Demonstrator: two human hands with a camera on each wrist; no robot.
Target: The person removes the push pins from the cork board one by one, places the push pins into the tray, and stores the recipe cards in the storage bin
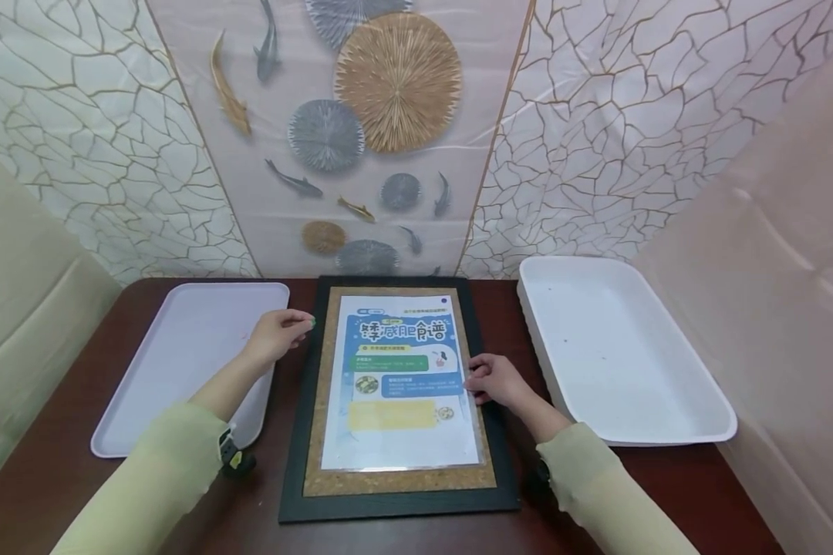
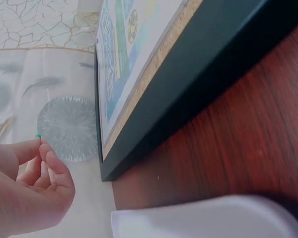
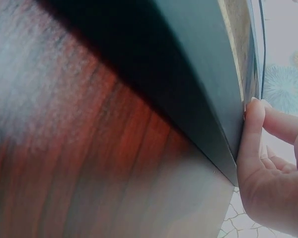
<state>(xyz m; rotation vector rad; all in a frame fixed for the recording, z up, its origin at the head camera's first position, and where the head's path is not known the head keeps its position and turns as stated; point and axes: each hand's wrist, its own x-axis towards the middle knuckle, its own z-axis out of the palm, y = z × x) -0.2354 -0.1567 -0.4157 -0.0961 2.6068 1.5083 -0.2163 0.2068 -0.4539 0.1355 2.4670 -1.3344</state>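
Note:
A printed poster in a clear glossy sleeve [image 1: 399,451] lies on a black-framed cork board [image 1: 396,486]. At its top right corner sits a small dark round pin [image 1: 444,301]. My left hand [image 1: 281,335] is raised beside the board's upper left side, pinching a small green push pin [image 2: 38,136] between thumb and fingertip; most of the pin is hidden by the fingers. On the other side, my right hand [image 1: 497,379] pinches the poster's right edge about halfway down. Its thumb and forefinger meet over the frame in the right wrist view.
A shallow pale tray [image 1: 187,347] lies left of the board, under my left forearm. To the right stands a deeper white tray [image 1: 618,347]. The dark reddish wooden table [image 1: 236,509] backs onto a patterned cloth wall [image 1: 597,139], with beige cloth at both sides.

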